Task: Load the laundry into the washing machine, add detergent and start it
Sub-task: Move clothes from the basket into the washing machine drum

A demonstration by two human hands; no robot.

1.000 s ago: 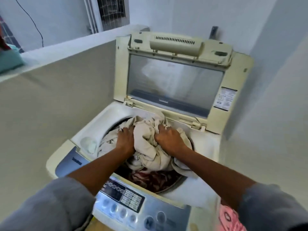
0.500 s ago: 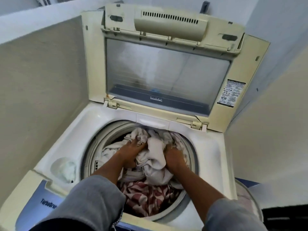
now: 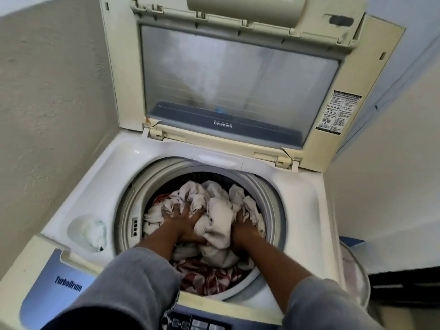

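A top-loading washer (image 3: 307, 201) fills the frame, its lid (image 3: 238, 79) standing upright at the top. Its round drum (image 3: 269, 194), centre frame, opens upward and holds the laundry (image 3: 219, 210): bunched white cloth over a red patterned piece. Both hands sit apart in the heap. The left hand (image 3: 183, 220) presses down with spread fingers; the right hand (image 3: 242, 225) is sunk into folds, grip unclear.

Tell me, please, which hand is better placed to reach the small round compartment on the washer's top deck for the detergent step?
The left hand, probably. The round compartment sits at the left front of the drum opening, beside the left forearm; the right hand would have to cross over the cream cloth.
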